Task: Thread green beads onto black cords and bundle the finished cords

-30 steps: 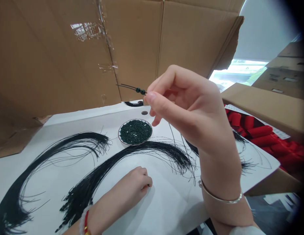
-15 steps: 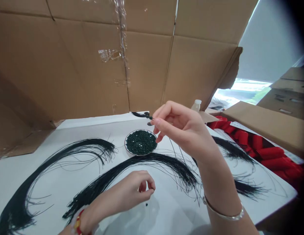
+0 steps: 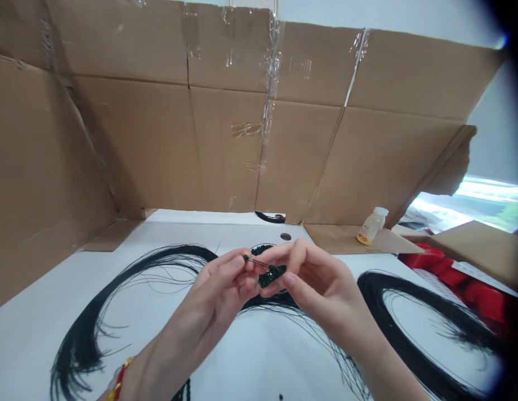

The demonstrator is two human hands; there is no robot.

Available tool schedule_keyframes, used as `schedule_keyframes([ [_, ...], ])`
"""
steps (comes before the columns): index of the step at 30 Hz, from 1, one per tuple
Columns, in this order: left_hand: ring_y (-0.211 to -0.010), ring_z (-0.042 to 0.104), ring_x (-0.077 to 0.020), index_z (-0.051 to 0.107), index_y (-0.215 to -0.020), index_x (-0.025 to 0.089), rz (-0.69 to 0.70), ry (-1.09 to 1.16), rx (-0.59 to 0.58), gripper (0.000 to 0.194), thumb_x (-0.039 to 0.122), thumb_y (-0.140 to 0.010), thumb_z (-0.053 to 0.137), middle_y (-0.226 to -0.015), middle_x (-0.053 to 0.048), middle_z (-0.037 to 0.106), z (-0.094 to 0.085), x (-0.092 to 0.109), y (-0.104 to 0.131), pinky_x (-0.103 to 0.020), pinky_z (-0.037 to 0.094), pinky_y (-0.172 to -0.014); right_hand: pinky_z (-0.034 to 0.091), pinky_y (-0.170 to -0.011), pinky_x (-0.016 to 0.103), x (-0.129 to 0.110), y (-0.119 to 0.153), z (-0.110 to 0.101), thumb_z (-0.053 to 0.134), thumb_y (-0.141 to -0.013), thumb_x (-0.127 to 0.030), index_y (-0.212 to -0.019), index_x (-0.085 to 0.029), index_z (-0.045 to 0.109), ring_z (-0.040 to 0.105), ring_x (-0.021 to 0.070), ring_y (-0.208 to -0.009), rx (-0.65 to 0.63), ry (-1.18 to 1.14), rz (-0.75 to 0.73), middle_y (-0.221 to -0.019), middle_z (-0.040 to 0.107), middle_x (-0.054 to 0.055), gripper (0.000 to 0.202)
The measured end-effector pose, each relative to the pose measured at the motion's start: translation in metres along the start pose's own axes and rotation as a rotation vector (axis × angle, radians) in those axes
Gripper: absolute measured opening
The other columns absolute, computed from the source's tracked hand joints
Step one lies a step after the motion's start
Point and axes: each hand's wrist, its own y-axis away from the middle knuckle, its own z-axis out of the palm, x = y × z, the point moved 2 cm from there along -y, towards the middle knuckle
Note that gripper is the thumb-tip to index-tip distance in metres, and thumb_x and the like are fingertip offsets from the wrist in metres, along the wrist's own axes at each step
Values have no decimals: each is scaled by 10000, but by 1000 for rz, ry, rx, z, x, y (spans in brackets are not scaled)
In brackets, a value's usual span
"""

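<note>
My left hand [image 3: 223, 284] is raised over the table, its thumb and finger pinching a small dark bead [image 3: 245, 258]. From that bead a thin dark cord [image 3: 259, 263], seemingly doubled, runs across to my right hand [image 3: 321, 281]. The right fingers are closed around the cord's other end, and their grip is partly hidden. Behind both hands, dark green beads [image 3: 272, 276] fill a bowl that is mostly covered from view. A bundle of dark cords [image 3: 279, 301] lies just in front of the bowl.
More dark cord bundles curve at left [image 3: 86, 328] and right [image 3: 403, 345]. A cardboard wall [image 3: 225, 145] rises behind the table. At back right stand a small bottle [image 3: 372, 225] and a box with red items [image 3: 480, 295]. One loose bead [image 3: 281, 397] lies near the front.
My left hand has come up from low over the table to meet my right hand, and the cord now spans between them. The view has swung up and to the left.
</note>
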Motion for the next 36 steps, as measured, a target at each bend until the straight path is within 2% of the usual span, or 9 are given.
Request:
schedule_keyframes([
  [4, -780, 639, -98, 759, -853, 178, -41, 85, -72, 91, 243, -917, 748, -855, -16, 729, 5, 0, 5, -197, 557, -822, 655, -833, 279, -4, 7, 6, 675, -957, -197, -766, -203, 560, 725, 172, -966, 68, 59, -15, -1160, 738, 71, 223],
  [10, -743, 635, -80, 765, -875, 151, -36, 95, -81, 90, 236, -904, 770, -812, -5, 728, 5, 2, 3, -181, 559, -797, 658, -869, 293, -5, 11, 7, 643, -943, -100, -778, -211, 553, 723, 179, -1016, 83, 145, -37, -1167, 758, 44, 218],
  [17, -744, 641, -93, 776, -849, 151, -60, 107, -6, 125, 242, -812, 854, -830, -16, 729, 6, 3, 3, -194, 557, -790, 655, -904, 336, -7, 10, 6, 636, -916, -56, -775, -212, 561, 731, 201, -1053, 63, 163, -26, -1173, 763, 39, 223],
  [22, -752, 623, -96, 771, -856, 152, -77, 94, 55, 213, 272, -745, 907, -809, -15, 713, 10, 4, 6, -209, 550, -823, 661, -880, 315, -8, 10, 7, 642, -890, -41, -767, -213, 581, 734, 194, -1034, 86, 209, -22, -1155, 768, 31, 220],
  [27, -806, 621, -98, 761, -904, 159, -26, -4, 87, 144, 281, -857, 820, -840, -11, 695, 8, 3, 8, -206, 543, -830, 664, -882, 346, -9, 11, 7, 649, -876, -52, -765, -212, 591, 724, 215, -1063, 85, 238, -12, -1165, 761, 40, 203],
  [32, -719, 592, -80, 776, -838, 175, 51, -203, -69, 118, 281, -889, 780, -746, 15, 667, 1, 5, 2, -162, 524, -766, 663, -854, 360, -12, 12, 4, 657, -883, -109, -733, -208, 548, 742, 217, -975, 126, 283, 13, -1184, 756, 77, 211],
  [36, -744, 604, -102, 787, -855, 196, 95, -304, -23, 114, 307, -877, 787, -723, 12, 661, -5, 7, 0, -171, 520, -758, 652, -875, 389, -15, 11, 4, 648, -866, -88, -744, -209, 554, 730, 245, -1044, 97, 362, 32, -1209, 751, 94, 195],
])
